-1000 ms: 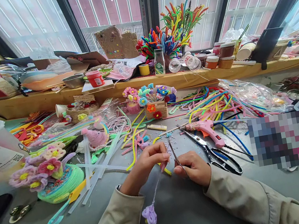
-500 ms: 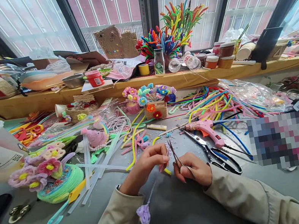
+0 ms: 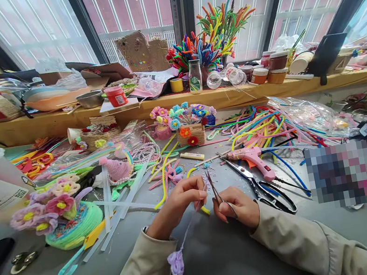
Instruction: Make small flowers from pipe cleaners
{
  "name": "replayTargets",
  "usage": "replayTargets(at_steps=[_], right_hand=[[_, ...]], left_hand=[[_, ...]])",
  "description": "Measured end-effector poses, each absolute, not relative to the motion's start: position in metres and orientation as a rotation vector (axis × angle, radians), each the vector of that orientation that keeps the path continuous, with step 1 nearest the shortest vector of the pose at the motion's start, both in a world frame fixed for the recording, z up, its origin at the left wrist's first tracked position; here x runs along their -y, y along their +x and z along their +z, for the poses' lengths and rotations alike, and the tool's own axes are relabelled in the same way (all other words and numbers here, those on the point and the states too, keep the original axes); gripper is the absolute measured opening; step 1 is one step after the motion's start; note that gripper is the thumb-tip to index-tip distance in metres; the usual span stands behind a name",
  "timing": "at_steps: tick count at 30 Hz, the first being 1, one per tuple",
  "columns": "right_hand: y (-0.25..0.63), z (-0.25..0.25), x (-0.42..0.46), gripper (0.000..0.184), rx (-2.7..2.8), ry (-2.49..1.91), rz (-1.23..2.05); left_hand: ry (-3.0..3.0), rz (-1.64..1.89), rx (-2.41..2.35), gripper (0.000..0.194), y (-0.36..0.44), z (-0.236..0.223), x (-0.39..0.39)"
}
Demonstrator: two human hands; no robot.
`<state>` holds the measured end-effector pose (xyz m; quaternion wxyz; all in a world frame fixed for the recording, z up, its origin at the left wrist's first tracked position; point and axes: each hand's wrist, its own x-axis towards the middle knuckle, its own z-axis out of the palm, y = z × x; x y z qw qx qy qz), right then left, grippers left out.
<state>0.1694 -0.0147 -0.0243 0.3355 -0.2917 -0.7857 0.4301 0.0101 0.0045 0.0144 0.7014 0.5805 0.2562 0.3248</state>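
while the left hand (image 3: 181,203) pinched the stem of the lilac pipe-cleaner flower (image 3: 176,263), bloom hanging below the grip, the right hand (image 3: 238,206) had drawn its clamped tweezers (image 3: 217,192) closer to the stem tip; bloom swung slightly left.

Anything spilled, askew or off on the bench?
Yes: small bits are scattered on the grey table near the pink glue gun. Clear glue sticks lie strewn crisscross. Black scissors lie open beside the right hand.
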Motion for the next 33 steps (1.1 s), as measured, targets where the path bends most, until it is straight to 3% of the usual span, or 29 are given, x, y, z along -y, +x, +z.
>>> replayTargets(at_steps=[19, 33], right_hand=[[0.1691, -0.0242, 0.0143, 0.057, 2.003, -0.848, 1.134], [0.1712, -0.0224, 0.0174, 0.061, 1.943, -0.626, 1.340]], left_hand=[[1.269, 0.767, -0.606, 0.015, 0.0096, 0.0113, -0.0068], [1.355, 0.710, -0.607, 0.018, 0.0089, 0.0130, -0.0048]])
